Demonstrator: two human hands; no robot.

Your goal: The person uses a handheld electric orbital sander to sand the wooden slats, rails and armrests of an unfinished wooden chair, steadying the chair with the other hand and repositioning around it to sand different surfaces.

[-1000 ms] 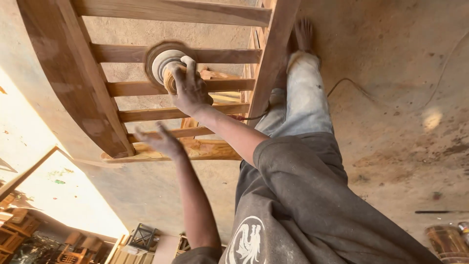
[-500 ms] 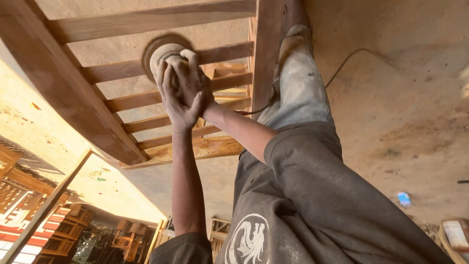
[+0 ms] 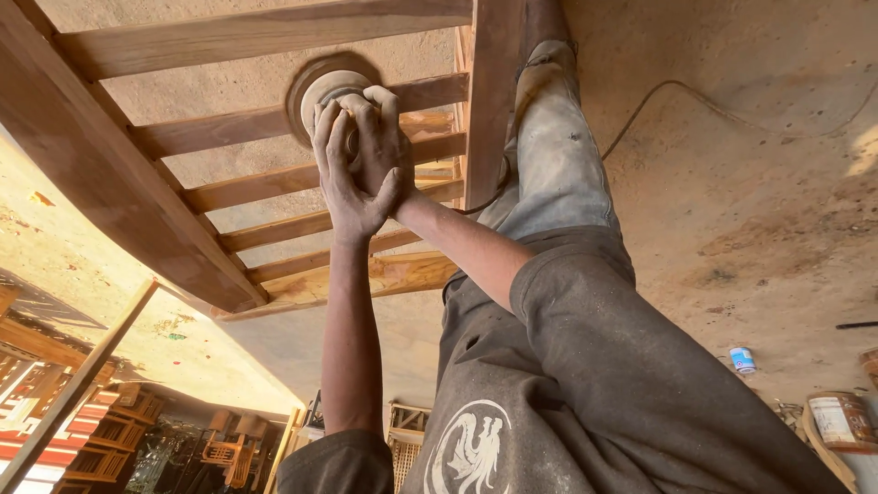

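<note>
A round orbital sander (image 3: 322, 90) with a pale body rests on a slat of a brown wooden slatted frame (image 3: 274, 50). My right hand (image 3: 389, 137) grips the sander's top, its arm coming in from the right. My left hand (image 3: 340, 178) lies over the right hand and the sander, fingers wrapped on them, its arm rising from below. Both hands press together on the tool. The sanding disc is mostly hidden under the hands.
My leg in dusty grey trousers (image 3: 553, 137) stretches along the frame's right post (image 3: 494, 91). A power cable (image 3: 695, 101) trails over the dusty floor. A small can (image 3: 743, 359) and a bucket (image 3: 846, 421) stand at the right. Stacked wooden furniture (image 3: 110, 439) fills the lower left.
A second ago my left hand hung free below the frame. It rose and closed over my right hand on the sander. The view has also moved closer to the frame.
</note>
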